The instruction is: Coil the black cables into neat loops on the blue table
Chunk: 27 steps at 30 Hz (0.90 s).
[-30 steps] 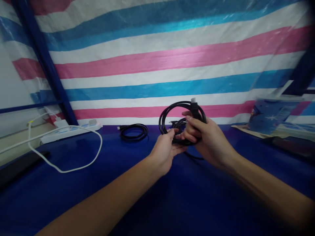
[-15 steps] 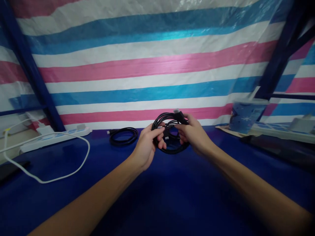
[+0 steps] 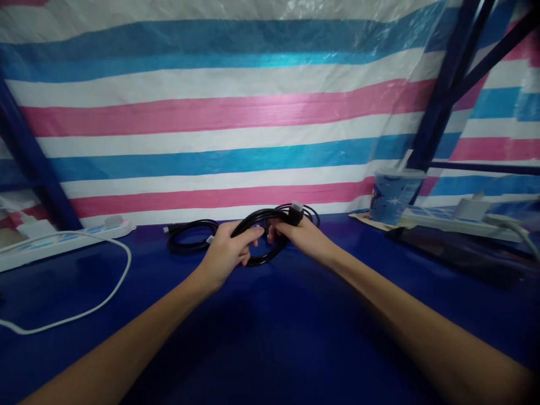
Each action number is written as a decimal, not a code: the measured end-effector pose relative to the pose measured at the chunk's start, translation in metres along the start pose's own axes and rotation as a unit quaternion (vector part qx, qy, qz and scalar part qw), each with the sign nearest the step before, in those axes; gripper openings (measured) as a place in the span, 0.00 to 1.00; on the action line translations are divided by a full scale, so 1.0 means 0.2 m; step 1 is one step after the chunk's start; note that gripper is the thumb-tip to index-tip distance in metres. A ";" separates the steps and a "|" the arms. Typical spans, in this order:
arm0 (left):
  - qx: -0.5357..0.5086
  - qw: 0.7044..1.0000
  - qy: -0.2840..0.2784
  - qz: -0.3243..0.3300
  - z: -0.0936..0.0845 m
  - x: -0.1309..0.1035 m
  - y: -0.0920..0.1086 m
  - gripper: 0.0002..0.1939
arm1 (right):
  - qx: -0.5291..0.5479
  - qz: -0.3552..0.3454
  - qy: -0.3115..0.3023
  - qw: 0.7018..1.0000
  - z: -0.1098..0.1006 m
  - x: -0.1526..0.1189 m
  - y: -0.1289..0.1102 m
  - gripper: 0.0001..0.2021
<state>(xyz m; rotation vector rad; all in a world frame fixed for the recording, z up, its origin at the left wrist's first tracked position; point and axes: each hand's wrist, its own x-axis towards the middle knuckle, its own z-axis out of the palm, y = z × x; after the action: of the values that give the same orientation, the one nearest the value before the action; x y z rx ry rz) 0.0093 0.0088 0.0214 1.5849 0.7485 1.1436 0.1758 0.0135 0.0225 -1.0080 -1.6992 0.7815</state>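
A coiled black cable (image 3: 262, 215) is held between my two hands, tilted above the table. My left hand (image 3: 228, 247) is closed around the left side of the loops, thumb on top. On the right side my right hand (image 3: 297, 230) grips the coil close to its plug (image 3: 296, 210), which has a pale metal end pointing up. Behind my right hand a second black coil (image 3: 314, 214) partly shows at the back of the table. Another coiled black cable (image 3: 189, 247) lies to the left of my left hand, its plug at the upper left.
The blue table (image 3: 270, 332) ends at a striped plastic sheet (image 3: 211, 129). At left are a white power strip (image 3: 76, 242) and a white cable (image 3: 122, 281). A blue cup with a straw (image 3: 392, 197), another power strip (image 3: 464, 228) and a dark flat object (image 3: 447, 253) are at right.
My view has turned right, so the surroundings appear further left. The held coil has tipped from facing me to a flatter, narrower angle, exposing the coil behind it.
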 end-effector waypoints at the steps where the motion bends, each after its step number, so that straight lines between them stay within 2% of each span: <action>1: 0.017 1.000 0.021 0.013 -0.01 0.01 0.00 0.14 | 0.056 0.017 -0.011 0.998 0.02 0.00 0.00 0.15; 3: 0.068 0.994 0.067 0.051 -0.01 0.02 -0.01 0.12 | 0.166 0.057 0.004 0.985 0.05 -0.01 0.00 0.14; 6: 0.105 0.977 0.157 0.099 -0.03 0.04 0.00 0.12 | 0.268 0.091 0.092 0.955 0.06 -0.01 -0.02 0.11; 8: 0.072 0.978 0.185 0.056 -0.04 0.04 0.00 0.16 | 0.313 0.088 0.152 0.933 0.02 0.00 -0.05 0.11; 9: 0.054 0.984 0.170 0.004 -0.05 0.04 0.00 0.20 | 0.335 0.082 0.174 0.922 -0.01 0.00 -0.07 0.12; 10: 0.036 0.989 0.131 -0.057 -0.05 0.04 -0.01 0.23 | 0.357 0.075 0.187 0.912 -0.04 0.01 -0.09 0.12; 12: -0.013 0.988 0.022 -0.149 -0.03 0.03 -0.02 0.27 | 0.395 0.068 0.186 0.897 -0.08 0.01 -0.12 0.14; 13: -0.048 0.985 -0.032 -0.161 -0.02 0.02 -0.03 0.28 | 0.408 0.069 0.174 0.894 -0.10 0.01 -0.13 0.14; 15: -0.132 0.979 -0.102 -0.116 0.02 0.01 -0.04 0.25 | 0.411 0.081 0.144 0.896 -0.09 0.00 -0.14 0.14; 16: -0.165 0.978 -0.108 -0.076 0.04 0.00 -0.04 0.23 | 0.389 0.092 0.133 0.907 -0.08 0.00 -0.13 0.14; 18: -0.187 0.979 -0.081 -0.002 0.07 -0.01 -0.04 0.21 | 0.309 0.110 0.125 0.936 -0.04 0.00 -0.08 0.13; 20: -0.174 0.983 -0.047 0.026 0.08 -0.02 -0.02 0.16 | 0.224 0.115 0.130 0.959 0.01 0.00 -0.02 0.12; 23: -0.176 0.981 -0.070 -0.028 0.07 -0.04 0.01 0.06 | 0.162 0.107 0.137 0.971 0.06 0.00 0.05 0.10; 25: -0.194 0.974 -0.091 -0.068 0.05 -0.04 0.02 0.05 | 0.139 0.102 0.135 0.976 0.07 0.00 0.07 0.10; 27: -0.194 0.973 -0.101 -0.079 0.03 -0.04 0.04 0.06 | 0.118 0.090 0.126 0.981 0.08 0.00 0.05 0.10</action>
<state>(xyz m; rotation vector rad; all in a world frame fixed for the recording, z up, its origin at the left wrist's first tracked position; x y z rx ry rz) 0.0120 -0.0027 0.0253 1.2637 0.4732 0.9295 0.1637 0.0177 0.0091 -1.0541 -1.2791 0.9066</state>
